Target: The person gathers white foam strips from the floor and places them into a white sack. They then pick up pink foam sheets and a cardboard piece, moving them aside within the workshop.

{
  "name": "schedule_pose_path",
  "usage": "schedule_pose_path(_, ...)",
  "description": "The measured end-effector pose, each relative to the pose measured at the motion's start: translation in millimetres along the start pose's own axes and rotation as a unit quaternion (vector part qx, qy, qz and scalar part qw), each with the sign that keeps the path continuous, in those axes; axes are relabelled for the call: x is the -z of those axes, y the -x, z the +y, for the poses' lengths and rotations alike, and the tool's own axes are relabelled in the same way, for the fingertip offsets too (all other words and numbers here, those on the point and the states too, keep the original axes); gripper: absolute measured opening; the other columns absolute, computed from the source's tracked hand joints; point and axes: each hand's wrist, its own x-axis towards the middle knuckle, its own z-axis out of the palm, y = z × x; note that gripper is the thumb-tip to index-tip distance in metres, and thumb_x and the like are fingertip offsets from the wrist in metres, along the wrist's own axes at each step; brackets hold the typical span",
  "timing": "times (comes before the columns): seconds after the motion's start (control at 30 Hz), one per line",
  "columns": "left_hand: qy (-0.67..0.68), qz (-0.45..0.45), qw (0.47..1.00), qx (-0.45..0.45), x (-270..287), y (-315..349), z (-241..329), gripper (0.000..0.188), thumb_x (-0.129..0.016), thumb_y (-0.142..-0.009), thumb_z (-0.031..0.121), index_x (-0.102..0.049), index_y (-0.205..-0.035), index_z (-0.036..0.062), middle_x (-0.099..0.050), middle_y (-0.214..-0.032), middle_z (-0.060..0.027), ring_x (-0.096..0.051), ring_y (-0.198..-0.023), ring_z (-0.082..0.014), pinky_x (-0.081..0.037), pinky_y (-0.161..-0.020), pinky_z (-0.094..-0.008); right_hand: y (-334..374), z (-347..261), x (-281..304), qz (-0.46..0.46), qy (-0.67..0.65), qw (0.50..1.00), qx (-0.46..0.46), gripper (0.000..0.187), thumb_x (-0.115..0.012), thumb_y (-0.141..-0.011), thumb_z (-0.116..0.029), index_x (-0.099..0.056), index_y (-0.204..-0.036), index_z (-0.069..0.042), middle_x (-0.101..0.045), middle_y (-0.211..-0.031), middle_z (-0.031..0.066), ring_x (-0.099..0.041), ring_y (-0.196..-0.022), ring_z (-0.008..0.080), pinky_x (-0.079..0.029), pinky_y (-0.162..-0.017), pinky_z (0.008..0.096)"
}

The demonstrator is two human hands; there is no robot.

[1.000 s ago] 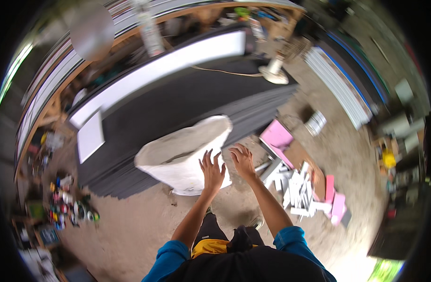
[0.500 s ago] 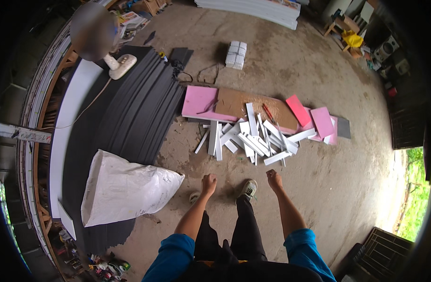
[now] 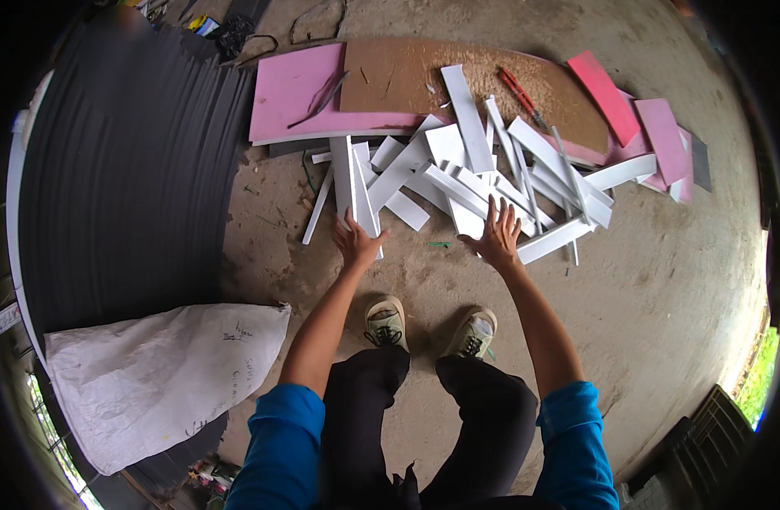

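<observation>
A loose heap of white offcut strips [image 3: 465,119] lies on the floor in front of me, the pieces crossing one another at many angles. My left hand [image 3: 357,244], its fingers apart, is at the near end of a long white strip [image 3: 344,174] on the heap's left side. Whether it touches that strip I cannot tell. Over the near middle edge of the heap, my right hand [image 3: 497,241] has its fingers spread and holds nothing. Beyond the pile, a red-handled cutting tool [image 3: 517,89] rests on a brown board [image 3: 390,81] scattered with shavings.
Pink sheets [image 3: 296,89] lie under and beside the brown board, with a red piece [image 3: 604,98] at the right. Dark ribbed sheets [image 3: 143,187] cover the left floor. A white sack [image 3: 169,374] lies near left. My shoes [image 3: 385,323] stand close to the heap.
I have bent closer to the heap, which now looks larger. Both hands have gone from closed to spread and reached forward to the white strips. My feet are now side by side.
</observation>
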Motion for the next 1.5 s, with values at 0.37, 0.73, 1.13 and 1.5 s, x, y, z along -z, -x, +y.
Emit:
schedule_pose_path(0.37, 0.048, 0.062, 0.988, -0.131, -65, -77, -14, 0.122, -0.081, -0.045, 0.043, -0.004, -0.137, 0.0180, -0.006, -0.136, -0.0277, -0.018, -0.123, -0.0466, -0.023, -0.093, -0.0620, -73, -8, -85, 0.179, 0.044, 0.983, 0.021, 0.108, -0.075, -0.054, -0.020, -0.007, -0.138, -0.018, -0.018, -0.135, 0.0196, -0.026, -0.120, 0.0387, -0.020, -0.092, 0.0642)
schedule_pose_path(0.73, 0.194, -0.008, 0.981, -0.022, -31, -88, 3, 0.090, -0.071, -0.056, 0.019, -0.020, -0.128, -0.0035, -0.054, -0.098, -0.0264, -0.057, -0.090, -0.0358, -0.047, -0.079, -0.0395, -48, 12, 18, 0.110, -0.335, 0.935, 0.040, 0.067, -0.058, -0.063, -0.009, -0.031, -0.123, 0.001, -0.056, -0.079, 0.0166, -0.055, -0.066, 0.0234, -0.045, -0.065, 0.0324)
schedule_pose_path(1.13, 0.465, -0.085, 0.881, 0.029, -90, -86, 27, 0.055, -0.068, -0.065, 0.028, -0.048, -0.104, -0.0051, -0.059, -0.093, -0.0185, -0.059, -0.083, -0.0267, -0.047, -0.073, -0.0358, -200, 73, 10, -0.044, -0.328, 0.944, 0.001, 0.073, -0.067, -0.062, -0.030, -0.037, -0.123, -0.002, -0.046, -0.109, 0.0181, -0.050, -0.101, 0.0273, -0.045, -0.080, 0.0318)
schedule_pose_path(1.5, 0.320, 0.084, 0.914, 0.237, -106, -49, 28, 0.094, -0.070, -0.060, 0.053, -0.028, -0.123, -0.0031, -0.029, -0.122, -0.0257, -0.027, -0.116, -0.0415, -0.023, -0.095, -0.0518, -164, 38, -39, -0.057, -0.313, 0.945, -0.072, 0.105, -0.079, -0.053, -0.042, -0.022, -0.129, 0.001, -0.048, -0.114, 0.0217, -0.048, -0.107, 0.0298, -0.037, -0.095, 0.0380)
